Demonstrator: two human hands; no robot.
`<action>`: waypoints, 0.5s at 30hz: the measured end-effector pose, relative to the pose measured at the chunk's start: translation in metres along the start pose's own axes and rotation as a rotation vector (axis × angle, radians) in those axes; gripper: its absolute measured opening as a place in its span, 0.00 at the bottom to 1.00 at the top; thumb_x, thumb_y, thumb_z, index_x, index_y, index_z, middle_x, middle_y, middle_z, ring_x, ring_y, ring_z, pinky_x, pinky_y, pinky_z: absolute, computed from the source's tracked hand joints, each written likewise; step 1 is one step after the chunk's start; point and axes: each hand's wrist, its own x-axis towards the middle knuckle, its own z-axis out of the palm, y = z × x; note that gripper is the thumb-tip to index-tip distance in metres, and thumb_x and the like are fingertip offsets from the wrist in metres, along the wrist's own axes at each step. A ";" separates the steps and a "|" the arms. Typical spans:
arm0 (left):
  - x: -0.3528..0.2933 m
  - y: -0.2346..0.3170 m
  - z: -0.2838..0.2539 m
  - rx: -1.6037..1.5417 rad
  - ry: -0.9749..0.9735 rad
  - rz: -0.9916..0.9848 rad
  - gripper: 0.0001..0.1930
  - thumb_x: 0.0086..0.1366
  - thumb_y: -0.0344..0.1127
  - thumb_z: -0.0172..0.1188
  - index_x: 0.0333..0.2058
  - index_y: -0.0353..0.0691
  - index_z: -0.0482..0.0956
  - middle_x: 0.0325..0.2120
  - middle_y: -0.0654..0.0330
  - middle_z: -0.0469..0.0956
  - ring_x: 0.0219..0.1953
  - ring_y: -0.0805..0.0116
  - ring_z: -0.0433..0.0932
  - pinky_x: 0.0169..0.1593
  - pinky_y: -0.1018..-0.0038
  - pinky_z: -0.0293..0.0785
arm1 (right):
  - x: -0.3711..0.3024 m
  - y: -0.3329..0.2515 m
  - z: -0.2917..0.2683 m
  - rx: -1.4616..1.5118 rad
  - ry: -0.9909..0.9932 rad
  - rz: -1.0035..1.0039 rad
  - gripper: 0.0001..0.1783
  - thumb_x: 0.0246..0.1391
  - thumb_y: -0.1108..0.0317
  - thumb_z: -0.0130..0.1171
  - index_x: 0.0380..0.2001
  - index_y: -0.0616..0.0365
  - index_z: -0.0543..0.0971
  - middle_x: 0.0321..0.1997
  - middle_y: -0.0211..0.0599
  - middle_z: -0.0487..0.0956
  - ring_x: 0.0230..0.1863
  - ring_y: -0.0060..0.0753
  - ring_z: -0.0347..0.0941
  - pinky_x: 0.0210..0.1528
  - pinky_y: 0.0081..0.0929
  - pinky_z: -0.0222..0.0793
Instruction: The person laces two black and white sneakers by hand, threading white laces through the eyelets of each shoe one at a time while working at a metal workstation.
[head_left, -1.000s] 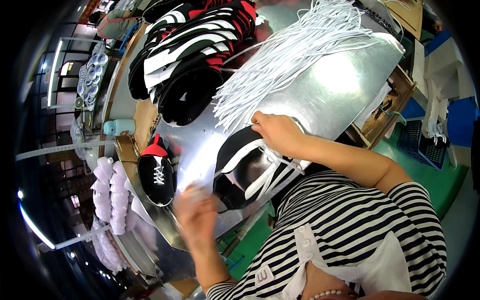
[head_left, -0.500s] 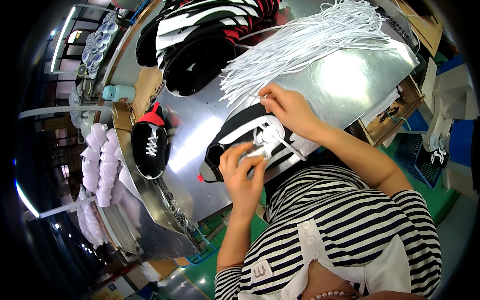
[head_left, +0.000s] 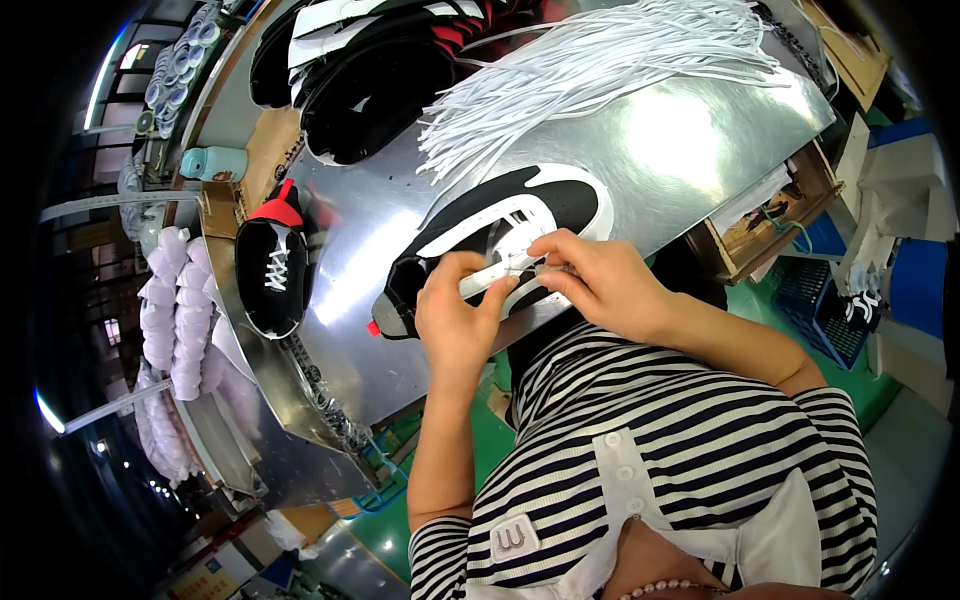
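Note:
A black and white shoe upper (head_left: 575,200) lies on the metal tabletop in front of me, its red-tabbed heel toward the left. My left hand (head_left: 458,318) is closed on the white eyelet edge of this upper, thumb against fingers. Close beside it, my right hand (head_left: 605,285) pinches a thin white shoelace at the eyelets. The fingers hide the lace's tip. Farther left stands another black upper (head_left: 272,285) with a red heel and white lacing across its opening.
A thick bundle of white laces (head_left: 590,85) covers the table's far side. Stacked shoe uppers (head_left: 375,95) lie at the far left. A light blue bottle (head_left: 213,163) stands beyond the metal table's (head_left: 375,375) left edge. An open wooden drawer (head_left: 790,215) juts out at right.
My right hand has come down from the toe end to the eyelets beside my left hand. The upper's toe is now uncovered. The view has shifted slightly.

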 end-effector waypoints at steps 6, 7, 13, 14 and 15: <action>0.001 0.005 0.000 0.044 -0.070 -0.077 0.13 0.52 0.39 0.72 0.29 0.36 0.79 0.21 0.60 0.79 0.22 0.71 0.73 0.29 0.74 0.69 | -0.001 0.002 0.001 -0.061 -0.031 0.027 0.13 0.61 0.63 0.55 0.45 0.57 0.68 0.28 0.42 0.80 0.30 0.50 0.78 0.32 0.41 0.71; 0.002 0.006 0.000 0.063 -0.077 -0.082 0.15 0.51 0.42 0.72 0.29 0.38 0.80 0.23 0.58 0.80 0.25 0.63 0.74 0.31 0.70 0.70 | -0.001 0.003 0.001 -0.058 -0.026 0.029 0.13 0.61 0.64 0.55 0.44 0.58 0.68 0.27 0.42 0.80 0.30 0.50 0.78 0.32 0.42 0.70; 0.001 -0.003 0.004 0.038 -0.069 0.171 0.13 0.52 0.40 0.72 0.27 0.38 0.78 0.24 0.57 0.79 0.23 0.55 0.72 0.30 0.66 0.67 | 0.004 0.004 0.007 -0.076 -0.023 0.121 0.13 0.61 0.65 0.54 0.44 0.59 0.66 0.24 0.44 0.78 0.29 0.52 0.77 0.31 0.44 0.70; 0.001 -0.004 0.005 0.031 -0.061 0.256 0.13 0.52 0.38 0.72 0.27 0.38 0.78 0.24 0.57 0.78 0.22 0.55 0.71 0.29 0.66 0.66 | 0.006 0.004 0.011 -0.097 -0.012 0.123 0.13 0.61 0.65 0.54 0.44 0.60 0.66 0.24 0.45 0.78 0.29 0.52 0.77 0.31 0.45 0.70; 0.001 -0.004 0.006 0.058 -0.063 0.313 0.12 0.52 0.37 0.71 0.27 0.38 0.77 0.23 0.57 0.78 0.22 0.55 0.70 0.29 0.66 0.66 | 0.008 0.004 0.017 -0.118 -0.002 0.124 0.13 0.61 0.65 0.54 0.44 0.60 0.65 0.23 0.45 0.78 0.28 0.53 0.77 0.31 0.45 0.70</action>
